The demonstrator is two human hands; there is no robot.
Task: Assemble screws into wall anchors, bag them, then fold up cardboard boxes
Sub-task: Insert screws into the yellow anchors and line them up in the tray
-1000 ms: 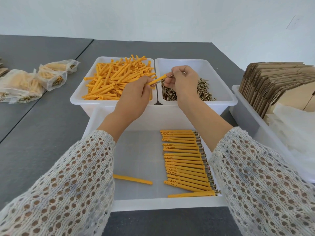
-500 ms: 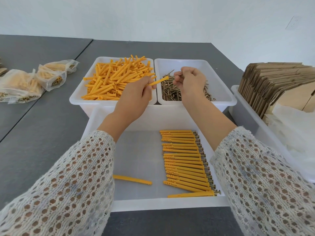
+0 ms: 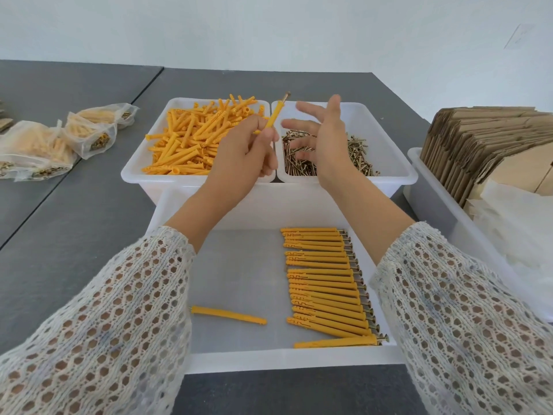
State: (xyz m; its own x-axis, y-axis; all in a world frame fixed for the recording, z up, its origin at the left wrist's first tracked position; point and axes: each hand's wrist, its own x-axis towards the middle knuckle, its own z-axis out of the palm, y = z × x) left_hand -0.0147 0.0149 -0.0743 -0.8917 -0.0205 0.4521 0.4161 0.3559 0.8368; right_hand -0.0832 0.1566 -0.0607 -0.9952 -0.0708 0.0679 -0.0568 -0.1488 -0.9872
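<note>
1. The left hand pinched one long orange plastic wall anchor near its lower end, holding it tilted up and away, with a brass screw head showing at its top tip.
2. The right hand hovered just beside that anchor, fingers spread and straight, gripping nothing (it was not touching the anchor).
3. Both hands were above the seam between two white plastic bins: the left bin heaped with loose orange anchors, the right bin holding a pile of brass screws.
4. Nearer the person, a larger white tray held a neat row of assembled anchors and one stray anchor lying apart to its left.
5. Filled clear bags lay on the grey worktop at the left; flat brown cardboard boxes stood in a bin at the right.
</note>
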